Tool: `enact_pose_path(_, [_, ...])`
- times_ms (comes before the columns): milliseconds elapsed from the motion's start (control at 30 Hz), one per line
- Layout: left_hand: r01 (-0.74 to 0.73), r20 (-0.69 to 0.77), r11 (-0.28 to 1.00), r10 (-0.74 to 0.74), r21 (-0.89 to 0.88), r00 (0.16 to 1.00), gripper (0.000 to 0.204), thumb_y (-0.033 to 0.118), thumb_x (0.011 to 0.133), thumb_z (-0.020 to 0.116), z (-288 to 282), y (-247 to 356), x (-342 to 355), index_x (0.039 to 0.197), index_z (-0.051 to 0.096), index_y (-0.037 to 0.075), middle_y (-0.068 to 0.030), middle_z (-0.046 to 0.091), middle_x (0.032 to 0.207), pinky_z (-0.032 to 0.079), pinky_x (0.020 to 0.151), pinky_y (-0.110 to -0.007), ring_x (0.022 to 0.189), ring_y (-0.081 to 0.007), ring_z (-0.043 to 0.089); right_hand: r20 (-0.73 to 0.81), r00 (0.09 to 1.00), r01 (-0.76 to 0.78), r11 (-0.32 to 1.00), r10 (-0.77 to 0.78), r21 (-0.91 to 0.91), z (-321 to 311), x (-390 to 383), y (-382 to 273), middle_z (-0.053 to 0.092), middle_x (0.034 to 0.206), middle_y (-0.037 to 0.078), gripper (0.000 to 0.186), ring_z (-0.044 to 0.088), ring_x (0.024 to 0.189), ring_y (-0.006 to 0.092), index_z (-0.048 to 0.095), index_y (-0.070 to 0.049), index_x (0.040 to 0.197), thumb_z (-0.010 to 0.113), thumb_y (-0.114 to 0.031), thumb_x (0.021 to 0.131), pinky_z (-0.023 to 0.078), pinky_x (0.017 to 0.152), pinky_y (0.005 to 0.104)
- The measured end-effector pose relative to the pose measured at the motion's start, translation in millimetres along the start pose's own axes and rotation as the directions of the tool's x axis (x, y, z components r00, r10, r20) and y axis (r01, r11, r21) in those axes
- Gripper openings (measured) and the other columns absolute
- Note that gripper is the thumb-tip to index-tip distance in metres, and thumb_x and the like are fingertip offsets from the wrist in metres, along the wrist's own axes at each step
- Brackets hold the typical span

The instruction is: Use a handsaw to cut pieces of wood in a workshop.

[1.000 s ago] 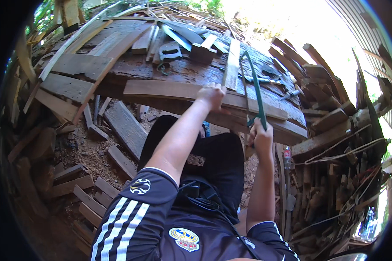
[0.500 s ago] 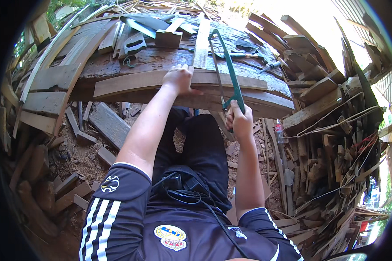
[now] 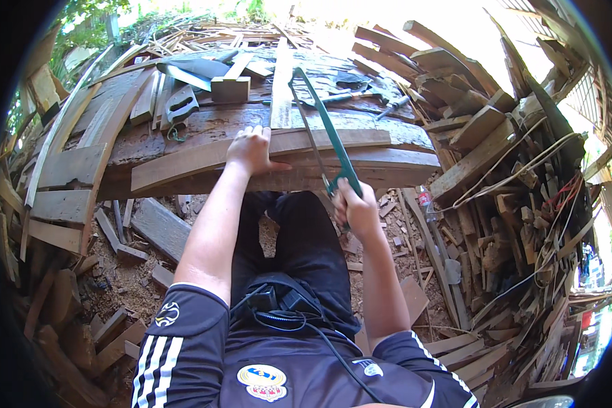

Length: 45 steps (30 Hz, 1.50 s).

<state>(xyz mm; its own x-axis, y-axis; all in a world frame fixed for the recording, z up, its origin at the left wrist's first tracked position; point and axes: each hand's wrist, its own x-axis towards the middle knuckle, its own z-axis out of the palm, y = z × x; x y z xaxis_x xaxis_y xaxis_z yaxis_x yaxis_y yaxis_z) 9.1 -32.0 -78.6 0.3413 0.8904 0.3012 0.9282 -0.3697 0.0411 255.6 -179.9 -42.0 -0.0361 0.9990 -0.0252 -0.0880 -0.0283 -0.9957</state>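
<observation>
My left hand [image 3: 250, 151] is closed over a long narrow board [image 3: 177, 165] on the near edge of a weathered timber bench [image 3: 146, 143], fingers on top and thumb stretched along it. My right hand [image 3: 352, 202] is wrapped round the handle of a green bow saw [image 3: 328, 126], whose thin blade slants across that board to the right of my left hand. Behind, a pale strip [image 3: 280, 75] stands out lengthwise away from me, near a wooden block [image 3: 230, 90], a handsaw [image 3: 179, 109] and other tools [image 3: 350, 95].
Loose planks [image 3: 68, 180] lie along the bench's left part. Jumbled timber [image 3: 476, 136] with cords is piled high at the right. Offcuts [image 3: 160, 228] and sawdust cover the ground around my legs. Foliage [image 3: 81, 27] shows beyond.
The whole scene has shifted leftward in the picture as the view moved. Both hands keep their holds, my left on the board and my right on the bow saw.
</observation>
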Motion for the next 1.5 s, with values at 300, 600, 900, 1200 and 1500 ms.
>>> enact_pose_path(300, [0.022,0.019,0.999,-0.021,-0.027,1.000,0.108,0.086,0.063,0.072,-3.0,-1.7,-7.2,0.118,0.061,-0.007,-0.0211,0.066,0.116,0.049,0.104,-0.042,0.115,-0.0330,0.065,-0.068,0.997,0.033,0.994,-0.040,-0.104,2.3,-91.8,36.4,0.045,0.053,-0.002,0.038,0.042,0.042,0.0062,0.047,-0.010,0.072,0.053,-0.023,0.108,0.032,0.040,0.0245])
enact_pose_path(600, [0.033,0.006,0.999,-0.033,-0.040,0.999,0.108,0.084,0.061,0.074,-5.4,-4.1,0.7,0.120,0.060,-0.006,-0.0198,0.066,0.118,0.048,0.105,-0.041,0.117,-0.0327,0.063,-0.046,0.998,0.043,0.995,-0.047,-0.087,16.2,5.4,11.3,0.043,0.052,0.000,0.040,0.040,0.041,0.0095,0.047,-0.009,0.072,0.052,-0.024,0.108,0.032,0.040,0.0278])
enact_pose_path(900, [-0.005,-0.056,1.000,0.004,-0.008,0.998,0.112,0.095,0.057,0.065,12.9,-5.1,-10.9,0.111,0.063,-0.003,-0.0179,0.066,0.112,0.052,0.096,-0.042,0.108,-0.0328,0.066,-0.038,0.999,-0.023,0.991,0.018,-0.132,4.2,-74.2,23.7,0.047,0.056,-0.002,0.038,0.045,0.045,0.0067,0.049,-0.011,0.070,0.053,-0.024,0.106,0.034,0.042,0.0252])
enact_pose_path(1200, [0.106,-0.114,0.994,-0.101,0.039,0.988,0.101,0.088,0.050,0.076,17.1,-7.1,1.7,0.101,0.066,0.001,-0.0152,0.071,0.098,0.058,0.081,-0.043,0.090,-0.0312,0.071,0.020,0.999,-0.032,0.963,0.039,-0.266,-12.8,-31.0,-13.9,0.048,0.062,-0.006,0.032,0.043,0.059,0.0039,0.061,-0.007,0.079,0.056,-0.026,0.105,0.034,0.050,0.0282])
enact_pose_path(1500, [-0.076,-0.171,0.997,0.074,-0.008,0.983,0.066,0.056,0.077,0.079,24.0,-10.6,-1.4,0.107,0.061,0.000,-0.0177,0.065,0.104,0.054,0.089,-0.044,0.099,-0.0352,0.065,-0.020,0.999,0.034,0.974,-0.039,-0.223,2.6,-92.7,8.5,0.054,0.064,0.000,0.034,0.051,0.061,0.0108,0.060,-0.002,0.079,0.057,-0.027,0.102,0.040,0.056,0.0337])
